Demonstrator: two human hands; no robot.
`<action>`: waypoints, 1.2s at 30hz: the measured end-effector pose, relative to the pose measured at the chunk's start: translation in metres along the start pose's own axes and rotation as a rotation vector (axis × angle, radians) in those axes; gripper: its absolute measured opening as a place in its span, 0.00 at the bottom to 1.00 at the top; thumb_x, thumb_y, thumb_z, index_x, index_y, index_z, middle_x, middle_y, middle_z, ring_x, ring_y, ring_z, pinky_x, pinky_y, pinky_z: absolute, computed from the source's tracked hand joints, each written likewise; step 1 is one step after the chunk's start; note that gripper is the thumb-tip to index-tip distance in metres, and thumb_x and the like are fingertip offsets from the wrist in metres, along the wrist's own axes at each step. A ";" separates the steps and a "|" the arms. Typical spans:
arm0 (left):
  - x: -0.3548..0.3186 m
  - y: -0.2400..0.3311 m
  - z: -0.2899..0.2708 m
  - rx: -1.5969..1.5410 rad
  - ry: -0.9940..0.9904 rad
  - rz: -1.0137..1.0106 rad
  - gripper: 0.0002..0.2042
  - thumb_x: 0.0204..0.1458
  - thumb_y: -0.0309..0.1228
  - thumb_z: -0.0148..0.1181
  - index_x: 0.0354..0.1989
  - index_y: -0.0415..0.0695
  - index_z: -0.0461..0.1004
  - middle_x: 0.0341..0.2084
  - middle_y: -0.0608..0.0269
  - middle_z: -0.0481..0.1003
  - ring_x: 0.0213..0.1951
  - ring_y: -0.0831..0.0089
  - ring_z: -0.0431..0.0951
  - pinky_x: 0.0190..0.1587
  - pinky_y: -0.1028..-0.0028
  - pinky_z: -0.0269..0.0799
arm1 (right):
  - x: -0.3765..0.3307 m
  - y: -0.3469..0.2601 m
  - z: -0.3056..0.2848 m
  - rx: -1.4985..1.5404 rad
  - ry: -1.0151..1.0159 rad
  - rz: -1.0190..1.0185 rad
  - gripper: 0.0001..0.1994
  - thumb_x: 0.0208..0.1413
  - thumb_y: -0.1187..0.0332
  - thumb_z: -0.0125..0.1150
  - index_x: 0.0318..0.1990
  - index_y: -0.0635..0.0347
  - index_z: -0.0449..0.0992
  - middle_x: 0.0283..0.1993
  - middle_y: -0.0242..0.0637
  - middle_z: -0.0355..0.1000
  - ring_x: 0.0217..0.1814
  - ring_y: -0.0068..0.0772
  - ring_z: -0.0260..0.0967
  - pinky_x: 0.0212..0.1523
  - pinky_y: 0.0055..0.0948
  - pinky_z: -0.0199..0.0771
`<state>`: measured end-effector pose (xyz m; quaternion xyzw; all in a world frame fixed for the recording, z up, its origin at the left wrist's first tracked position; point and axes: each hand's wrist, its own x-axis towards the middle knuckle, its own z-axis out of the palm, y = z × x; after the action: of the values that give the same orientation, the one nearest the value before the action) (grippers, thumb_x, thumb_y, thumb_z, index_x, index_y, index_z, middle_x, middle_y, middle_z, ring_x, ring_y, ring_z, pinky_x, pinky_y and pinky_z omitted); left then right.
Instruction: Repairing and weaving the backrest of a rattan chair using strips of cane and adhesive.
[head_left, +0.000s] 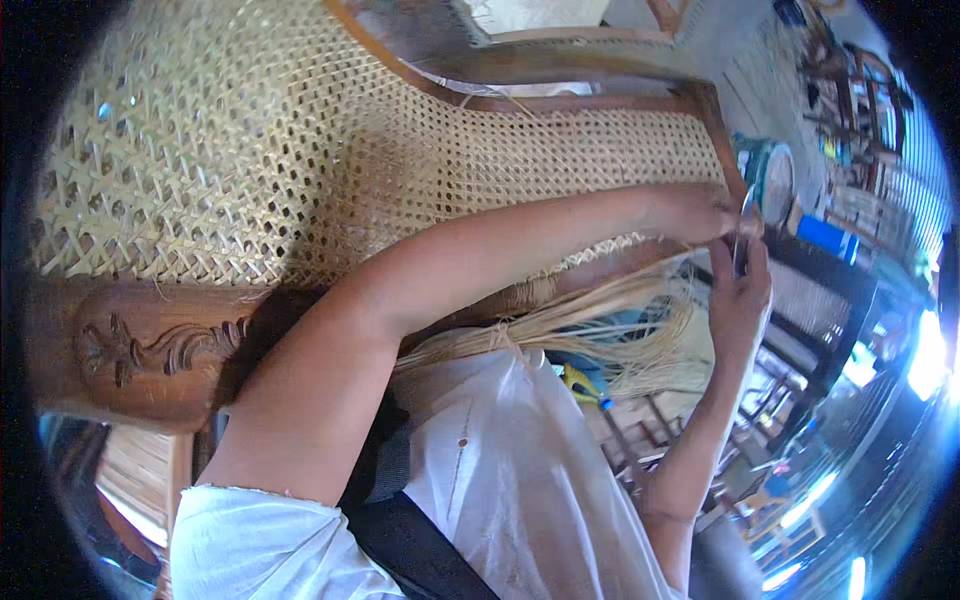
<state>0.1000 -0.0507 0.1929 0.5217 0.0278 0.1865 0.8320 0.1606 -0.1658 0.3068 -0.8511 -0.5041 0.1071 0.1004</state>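
Note:
A woven cane panel [300, 150] set in a carved wooden frame [160, 345] fills the upper left. My left arm reaches across it, and my left hand [700, 212] is pinched at the frame's far right corner. My right hand [742, 295] rises just below it, fingers closed. Between the two hands stands a thin, narrow strip [745, 235], gripped by both; whether it is cane or a blade I cannot tell. A bundle of pale loose cane strands [600, 330] lies across my lap under the left forearm.
A yellow-handled tool [580, 384] rests on my lap by the strands. Wooden chair frames and stools [790, 520] stand on the floor at the lower right. A blue box [828, 238] and cluttered shelves [860, 90] are at the upper right.

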 end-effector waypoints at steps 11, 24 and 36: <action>-0.013 -0.015 -0.025 0.090 0.399 -0.329 0.14 0.60 0.38 0.52 0.28 0.40 0.71 0.17 0.65 0.69 0.17 0.79 0.68 0.17 0.74 0.63 | -0.176 0.029 0.065 0.074 -0.563 -0.057 0.13 0.49 0.73 0.57 0.44 0.58 0.75 0.41 0.41 0.71 0.44 0.46 0.70 0.43 0.42 0.71; -0.038 -0.065 -0.001 0.251 0.408 -0.408 0.08 0.51 0.29 0.65 0.38 0.42 0.80 0.21 0.69 0.76 0.22 0.84 0.72 0.27 0.79 0.69 | -0.161 0.080 -0.016 0.672 -0.997 0.270 0.12 0.54 0.73 0.57 0.45 0.63 0.69 0.36 0.43 0.72 0.34 0.38 0.73 0.33 0.33 0.74; -0.031 -0.076 0.008 0.418 0.333 -0.216 0.10 0.48 0.29 0.66 0.40 0.43 0.80 0.32 0.60 0.79 0.34 0.76 0.77 0.39 0.74 0.73 | -0.005 0.112 0.040 0.621 -0.818 0.567 0.13 0.56 0.68 0.56 0.48 0.61 0.69 0.36 0.38 0.72 0.37 0.32 0.74 0.32 0.31 0.77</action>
<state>0.0946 -0.0972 0.1255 0.6380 0.2571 0.1702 0.7056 0.2402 -0.2202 0.2374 -0.7729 -0.1994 0.5924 0.1096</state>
